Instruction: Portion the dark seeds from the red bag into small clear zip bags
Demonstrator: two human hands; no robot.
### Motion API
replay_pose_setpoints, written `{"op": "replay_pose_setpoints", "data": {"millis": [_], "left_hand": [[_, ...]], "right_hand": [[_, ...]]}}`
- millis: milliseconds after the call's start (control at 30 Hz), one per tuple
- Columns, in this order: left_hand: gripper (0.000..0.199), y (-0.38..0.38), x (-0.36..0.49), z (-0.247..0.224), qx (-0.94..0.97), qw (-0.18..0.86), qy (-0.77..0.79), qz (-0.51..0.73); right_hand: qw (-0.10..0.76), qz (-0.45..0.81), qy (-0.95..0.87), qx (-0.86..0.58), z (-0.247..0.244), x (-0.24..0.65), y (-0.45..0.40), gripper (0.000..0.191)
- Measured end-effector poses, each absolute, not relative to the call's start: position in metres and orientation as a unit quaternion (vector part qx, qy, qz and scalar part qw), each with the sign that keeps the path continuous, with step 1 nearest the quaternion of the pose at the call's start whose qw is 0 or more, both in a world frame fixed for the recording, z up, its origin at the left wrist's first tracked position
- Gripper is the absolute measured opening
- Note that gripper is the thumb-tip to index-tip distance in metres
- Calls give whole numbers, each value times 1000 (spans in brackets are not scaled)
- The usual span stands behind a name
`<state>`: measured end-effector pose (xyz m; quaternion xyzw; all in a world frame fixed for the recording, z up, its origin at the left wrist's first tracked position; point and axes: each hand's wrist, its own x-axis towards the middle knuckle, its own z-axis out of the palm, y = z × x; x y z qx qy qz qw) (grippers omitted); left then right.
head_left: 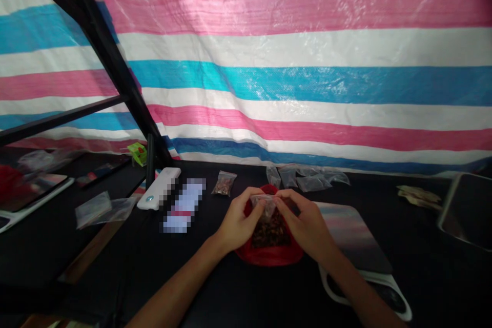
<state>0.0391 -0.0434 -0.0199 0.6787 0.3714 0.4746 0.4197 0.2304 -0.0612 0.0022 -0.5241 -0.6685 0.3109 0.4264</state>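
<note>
Both hands meet over a red bag (269, 257) that lies open on the black table, with brown dried bits (271, 233) inside it. Between thumbs and fingers, my left hand (242, 218) and my right hand (303, 218) pinch the top edge of a small clear zip bag (265, 204). What the zip bag holds, if anything, I cannot make out. Beyond my left hand lies a filled zip bag (224, 184) of brown bits. Several flat clear bags (307, 178) rest behind my right hand.
A kitchen scale (353, 238) sits under and beside my right forearm. To the left are a white power bank (159, 189) and a blurred-out phone (185, 205). A black metal post (111, 61) slants at left; a striped tarp (300, 82) hangs behind the table.
</note>
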Motion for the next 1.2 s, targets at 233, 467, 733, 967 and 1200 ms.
{"op": "replay_pose_setpoints", "data": {"millis": [233, 467, 733, 967, 1200], "left_hand": [[31, -37, 46, -25, 559, 523, 373, 524], [27, -37, 46, -29, 545, 514, 366, 551], [28, -36, 43, -25, 567, 486, 373, 550], [24, -47, 44, -27, 644, 439, 370, 506], [24, -48, 45, -25, 650, 447, 362, 496]], "right_hand": [[380, 231, -696, -564, -3, 233, -61, 28], [416, 230, -683, -554, 0, 228, -66, 19], [412, 239, -700, -532, 6, 226, -66, 12], [426, 233, -694, -532, 3, 223, -70, 8], [409, 243, -707, -523, 4, 221, -68, 12]]}}
